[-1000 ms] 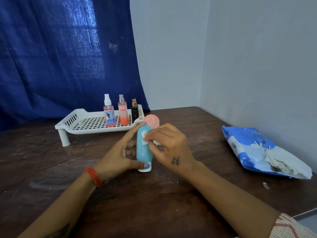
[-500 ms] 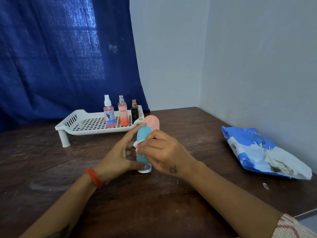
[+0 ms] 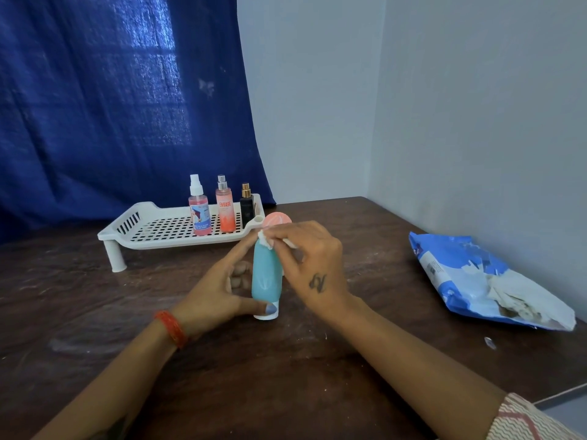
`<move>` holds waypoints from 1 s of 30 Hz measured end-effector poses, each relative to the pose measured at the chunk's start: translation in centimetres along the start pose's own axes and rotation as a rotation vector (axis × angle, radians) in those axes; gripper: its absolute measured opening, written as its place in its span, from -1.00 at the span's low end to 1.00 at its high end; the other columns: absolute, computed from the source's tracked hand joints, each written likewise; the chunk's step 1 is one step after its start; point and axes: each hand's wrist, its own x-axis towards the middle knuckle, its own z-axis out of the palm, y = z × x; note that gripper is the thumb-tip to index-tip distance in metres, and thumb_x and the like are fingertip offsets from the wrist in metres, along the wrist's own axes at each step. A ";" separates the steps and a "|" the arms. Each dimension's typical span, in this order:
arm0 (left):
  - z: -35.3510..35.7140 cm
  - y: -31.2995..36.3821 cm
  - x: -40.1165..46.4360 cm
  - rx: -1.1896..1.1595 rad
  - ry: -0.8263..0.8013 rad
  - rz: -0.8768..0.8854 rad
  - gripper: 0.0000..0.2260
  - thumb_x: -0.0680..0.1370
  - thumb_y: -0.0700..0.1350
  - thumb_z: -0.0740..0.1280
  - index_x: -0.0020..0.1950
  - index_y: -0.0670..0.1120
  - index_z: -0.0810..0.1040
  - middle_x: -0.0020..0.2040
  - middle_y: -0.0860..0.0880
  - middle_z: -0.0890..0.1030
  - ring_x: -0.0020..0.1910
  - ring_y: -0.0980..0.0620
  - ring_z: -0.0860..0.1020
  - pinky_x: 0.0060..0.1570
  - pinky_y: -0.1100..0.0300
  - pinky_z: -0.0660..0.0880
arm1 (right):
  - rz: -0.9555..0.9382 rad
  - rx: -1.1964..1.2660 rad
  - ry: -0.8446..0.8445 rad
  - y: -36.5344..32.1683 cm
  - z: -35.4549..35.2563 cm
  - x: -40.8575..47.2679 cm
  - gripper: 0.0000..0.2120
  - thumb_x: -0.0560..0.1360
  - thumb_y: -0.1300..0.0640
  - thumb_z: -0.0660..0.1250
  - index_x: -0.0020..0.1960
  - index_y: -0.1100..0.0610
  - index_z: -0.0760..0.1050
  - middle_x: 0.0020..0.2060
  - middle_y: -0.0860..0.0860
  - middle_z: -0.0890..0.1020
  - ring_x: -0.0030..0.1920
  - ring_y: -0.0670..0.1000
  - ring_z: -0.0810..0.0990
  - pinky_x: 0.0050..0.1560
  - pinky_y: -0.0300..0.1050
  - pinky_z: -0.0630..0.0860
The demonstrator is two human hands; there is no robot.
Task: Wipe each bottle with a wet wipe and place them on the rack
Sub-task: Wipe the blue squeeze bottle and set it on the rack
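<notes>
A teal bottle (image 3: pixel 266 277) stands cap-down on the wooden table (image 3: pixel 286 376) at the centre. My left hand (image 3: pixel 219 293) grips it, thumb on the white cap and forefinger near the top. My right hand (image 3: pixel 313 265) pinches a small white wet wipe (image 3: pixel 265 241) against the bottle's top. The white perforated rack (image 3: pixel 158 230) stands behind, holding three spray bottles: a pink one (image 3: pixel 199 211), an orange one (image 3: pixel 225 208) and a black one (image 3: pixel 246 203). A pink tube (image 3: pixel 278 219) peeks out behind my right hand.
A blue wet-wipe pack (image 3: pixel 476 281) lies open at the right near the grey wall. A blue curtain (image 3: pixel 111 106) hangs behind the rack. A small scrap (image 3: pixel 490 342) lies near the table's right edge.
My right hand slid the wipe down the bottle's side, then back up to its top. The left hand kept its hold and the bottle stayed in place.
</notes>
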 end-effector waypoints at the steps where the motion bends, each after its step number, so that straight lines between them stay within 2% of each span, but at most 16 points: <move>1: 0.0 -0.1 0.0 -0.012 0.003 -0.001 -0.05 0.26 -0.35 0.53 0.47 0.20 0.16 0.12 -0.01 0.62 0.06 0.06 0.62 -0.04 0.21 0.57 | -0.045 0.008 -0.013 0.1 -0.1 0.0 -0.80 0.43 0.15 0.39 0.02 0.19 0.63 -0.07 0.06 0.68 -0.03 -0.03 0.61 0.03 -0.31 0.45; 6: 0.0 -0.2 -0.1 -0.060 -0.007 0.013 -0.06 0.28 -0.42 0.50 0.46 0.20 0.19 0.16 0.03 0.62 0.10 0.00 0.62 -0.04 0.19 0.57 | -0.341 0.045 -0.211 0.3 -1.1 -0.5 -0.86 0.38 0.24 0.41 -0.06 0.22 0.64 -0.11 0.08 0.68 -0.07 0.02 0.59 0.01 -0.17 0.50; 10: -0.2 -0.1 0.0 -0.060 -0.018 0.013 -0.03 0.27 -0.44 0.50 0.46 0.24 0.17 0.21 0.00 0.57 0.10 0.01 0.61 -0.05 0.16 0.58 | -0.486 -0.049 -0.332 0.2 -1.5 -0.5 -0.75 0.27 0.26 0.54 -0.07 0.24 0.64 -0.12 0.09 0.68 -0.06 0.03 0.56 -0.03 -0.13 0.54; 14: 0.0 0.1 0.0 -0.053 -0.023 0.024 -0.02 0.28 -0.48 0.47 0.46 0.25 0.15 0.21 0.00 0.54 0.09 0.03 0.61 -0.07 0.15 0.59 | -0.628 -0.196 -0.370 0.1 -1.2 -0.3 -0.64 0.20 0.20 0.60 -0.03 0.22 0.64 -0.06 0.09 0.68 -0.01 0.04 0.57 -0.01 -0.12 0.54; 17: 0.1 0.3 0.0 -0.018 -0.015 0.036 0.02 0.27 -0.46 0.49 0.47 0.27 0.11 0.28 0.07 0.46 0.13 0.05 0.58 -0.06 0.12 0.60 | -0.668 -0.285 -0.287 -0.2 -0.9 0.1 -0.67 0.23 0.25 0.58 -0.02 0.23 0.64 -0.06 0.11 0.67 -0.01 0.07 0.56 0.02 -0.11 0.50; 20: 0.1 0.2 0.0 -0.002 -0.013 0.023 0.06 0.22 -0.31 0.57 0.45 0.36 0.06 0.25 -0.01 0.51 0.13 -0.05 0.59 0.00 0.03 0.60 | -0.576 -0.348 -0.224 -0.3 -0.7 0.6 -0.62 0.22 0.23 0.58 0.00 0.26 0.61 -0.04 0.14 0.66 0.00 0.09 0.53 0.03 -0.08 0.47; 22: 0.1 0.3 -0.1 0.008 -0.008 0.019 0.07 0.14 -0.15 0.59 0.42 0.40 0.05 0.15 -0.08 0.58 0.08 -0.07 0.62 0.01 0.01 0.59 | -0.434 -0.336 -0.202 0.0 -0.6 0.8 -0.58 0.21 0.22 0.58 0.03 0.26 0.59 -0.02 0.15 0.64 0.03 0.10 0.46 0.02 -0.09 0.47; 24: 0.2 0.4 -0.2 0.015 0.000 0.019 0.06 0.10 -0.05 0.58 0.41 0.42 0.04 0.07 -0.12 0.61 0.03 -0.08 0.63 0.00 0.03 0.59 | -0.262 -0.252 -0.179 0.4 -0.5 0.8 -0.63 0.25 0.26 0.53 0.04 0.26 0.58 -0.02 0.15 0.63 0.02 0.10 0.45 -0.01 -0.12 0.47; 28: 0.1 0.3 -0.1 0.052 -0.012 0.015 0.07 0.17 -0.10 0.58 0.43 0.41 0.00 0.08 -0.11 0.61 0.03 -0.06 0.63 0.02 0.07 0.59 | 0.072 -0.070 -0.151 0.3 -0.8 0.9 -0.81 0.46 0.20 0.34 0.06 0.20 0.59 -0.03 0.11 0.64 -0.03 0.06 0.56 0.00 -0.13 0.49; 30: 0.0 0.3 -0.1 0.057 -0.019 0.020 0.05 0.23 -0.18 0.58 0.44 0.40 0.00 0.13 -0.08 0.60 0.06 -0.04 0.62 0.04 0.09 0.58 | 0.279 0.006 -0.214 0.1 -1.1 1.2 -0.82 0.54 0.16 0.29 0.09 0.14 0.59 0.00 0.05 0.64 -0.04 -0.07 0.54 0.00 -0.30 0.50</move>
